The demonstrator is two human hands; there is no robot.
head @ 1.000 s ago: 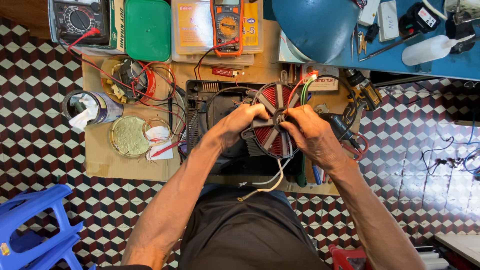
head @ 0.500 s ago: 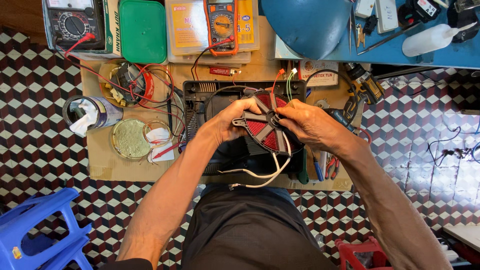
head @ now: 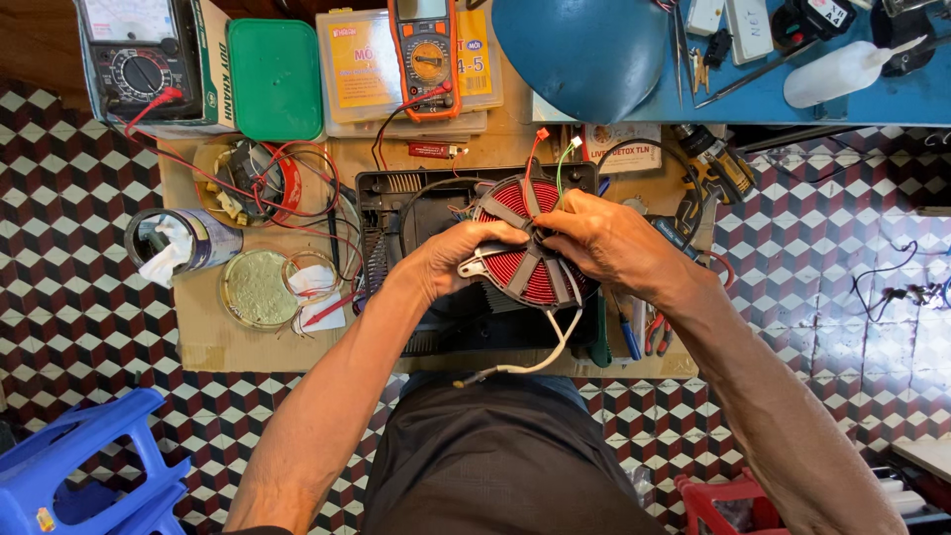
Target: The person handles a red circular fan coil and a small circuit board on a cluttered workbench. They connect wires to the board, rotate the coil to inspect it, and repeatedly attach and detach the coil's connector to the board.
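We see both hands lifting a red coil (head: 522,253) over the open black casing (head: 416,213) at the tabletop's (head: 198,342) centre. The left hand (head: 451,263) clasps its rim at 9 o'clock; the right hand (head: 604,238) pinches it at 2 o'clock. White wires (head: 550,352) dangle toward 6 o'clock.

Low cardboard-topped table (head: 198,342) on a checkered tile floor (head: 59,297); lying on it: black open appliance casing (head: 396,208), orange multimeter (head: 428,54) on a clear parts box (head: 362,74), analog meter (head: 134,59), green lid (head: 274,79), round tin lid (head: 256,289), tin with tissue (head: 178,243), pliers (head: 654,332)
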